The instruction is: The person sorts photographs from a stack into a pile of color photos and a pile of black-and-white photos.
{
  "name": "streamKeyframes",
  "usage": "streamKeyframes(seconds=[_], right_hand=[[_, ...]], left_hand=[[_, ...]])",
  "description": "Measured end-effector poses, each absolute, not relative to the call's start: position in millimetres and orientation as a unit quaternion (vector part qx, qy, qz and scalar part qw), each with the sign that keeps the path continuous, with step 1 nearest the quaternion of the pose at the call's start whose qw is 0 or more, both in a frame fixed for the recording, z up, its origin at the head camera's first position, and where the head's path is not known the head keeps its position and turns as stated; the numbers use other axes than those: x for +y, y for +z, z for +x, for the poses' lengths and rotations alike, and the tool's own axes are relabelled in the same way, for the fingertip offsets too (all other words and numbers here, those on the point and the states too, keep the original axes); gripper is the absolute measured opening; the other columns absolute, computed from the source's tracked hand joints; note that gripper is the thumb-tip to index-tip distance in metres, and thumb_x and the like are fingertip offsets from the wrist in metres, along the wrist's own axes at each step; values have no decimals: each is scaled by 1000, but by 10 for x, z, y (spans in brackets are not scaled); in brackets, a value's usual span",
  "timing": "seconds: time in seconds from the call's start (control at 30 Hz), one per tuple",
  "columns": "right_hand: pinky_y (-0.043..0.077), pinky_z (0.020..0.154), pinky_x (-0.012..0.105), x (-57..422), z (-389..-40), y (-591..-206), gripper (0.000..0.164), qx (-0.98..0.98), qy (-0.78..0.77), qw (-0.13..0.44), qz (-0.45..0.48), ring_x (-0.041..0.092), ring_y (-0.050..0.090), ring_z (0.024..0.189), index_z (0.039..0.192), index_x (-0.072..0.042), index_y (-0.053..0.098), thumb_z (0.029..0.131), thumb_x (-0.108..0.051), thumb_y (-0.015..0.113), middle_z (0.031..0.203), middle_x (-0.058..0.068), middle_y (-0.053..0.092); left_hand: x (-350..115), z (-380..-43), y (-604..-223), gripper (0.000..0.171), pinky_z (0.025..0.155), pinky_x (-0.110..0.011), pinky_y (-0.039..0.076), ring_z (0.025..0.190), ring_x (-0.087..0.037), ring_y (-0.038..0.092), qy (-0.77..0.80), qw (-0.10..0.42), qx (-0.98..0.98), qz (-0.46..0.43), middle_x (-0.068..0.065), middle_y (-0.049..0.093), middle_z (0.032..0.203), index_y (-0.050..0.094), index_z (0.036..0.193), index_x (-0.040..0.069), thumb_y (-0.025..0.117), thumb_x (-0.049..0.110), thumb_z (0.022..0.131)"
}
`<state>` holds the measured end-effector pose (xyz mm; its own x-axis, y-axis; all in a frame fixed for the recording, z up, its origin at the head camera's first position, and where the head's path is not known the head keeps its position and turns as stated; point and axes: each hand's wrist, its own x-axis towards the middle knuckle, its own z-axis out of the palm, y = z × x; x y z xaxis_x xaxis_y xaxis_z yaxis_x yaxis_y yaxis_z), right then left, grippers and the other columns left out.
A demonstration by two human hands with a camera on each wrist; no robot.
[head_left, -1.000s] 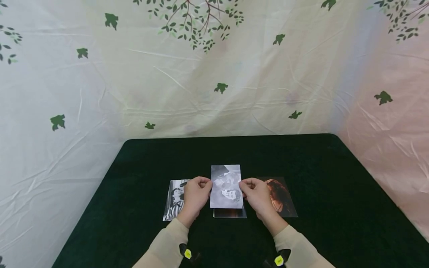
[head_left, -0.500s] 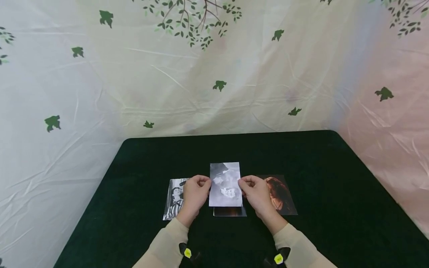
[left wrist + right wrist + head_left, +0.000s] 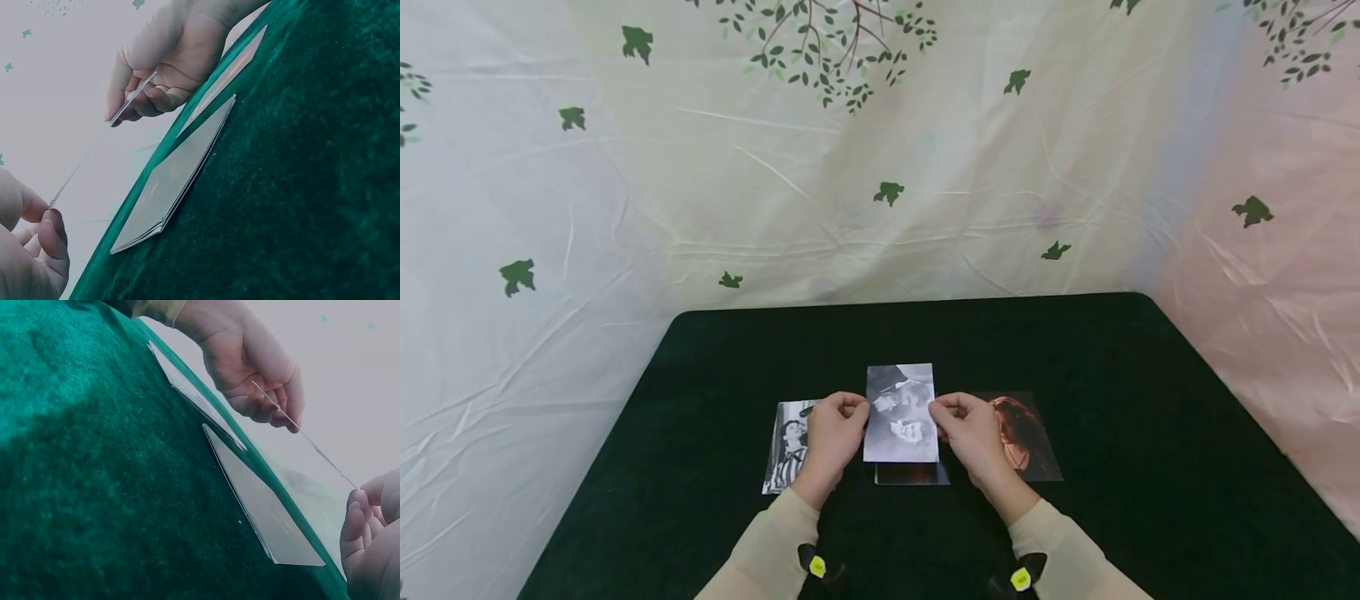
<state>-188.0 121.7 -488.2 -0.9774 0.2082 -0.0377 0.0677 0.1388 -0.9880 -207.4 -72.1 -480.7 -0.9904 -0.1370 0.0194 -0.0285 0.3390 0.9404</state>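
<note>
A black-and-white photo card (image 3: 900, 413) is held up above the table between both hands. My left hand (image 3: 835, 437) pinches its left edge between thumb and fingers, and my right hand (image 3: 973, 442) pinches the right edge the same way. Below the card lies a small stack of dark-topped photo cards (image 3: 912, 475), mostly covered in the head view; the left wrist view shows the stack (image 3: 169, 184) as several layers. Both wrist views see the held card nearly edge-on, apart from the stack.
Left of the stack lies a black-and-white photo pile (image 3: 787, 450), partly behind my left hand. To the right is a dark photo with orange-red tones (image 3: 1026, 437), partly behind my right hand. Dark green cloth covers the table (image 3: 737, 358). A leaf-patterned curtain (image 3: 805, 208) hangs behind.
Both hands keep hold of the card in nearly the same place. The card's tilt and glare differ slightly from a second ago, and the whole view has shifted a little.
</note>
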Motion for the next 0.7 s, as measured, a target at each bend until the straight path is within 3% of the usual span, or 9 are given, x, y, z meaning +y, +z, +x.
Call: streamKeyframes(seconds=[0.7], right_hand=[[53,58,29,1203,-1863,-4873,18,-739,663,69,-95,20,61,65,100,-4,70,87,-17,72,82,10,67]], left_hand=[[-728,-2073,-4807,10,57,-31,50,64,-17,57,-571,53,-818,48,-5,61,75,69,91,8,65,17,91]])
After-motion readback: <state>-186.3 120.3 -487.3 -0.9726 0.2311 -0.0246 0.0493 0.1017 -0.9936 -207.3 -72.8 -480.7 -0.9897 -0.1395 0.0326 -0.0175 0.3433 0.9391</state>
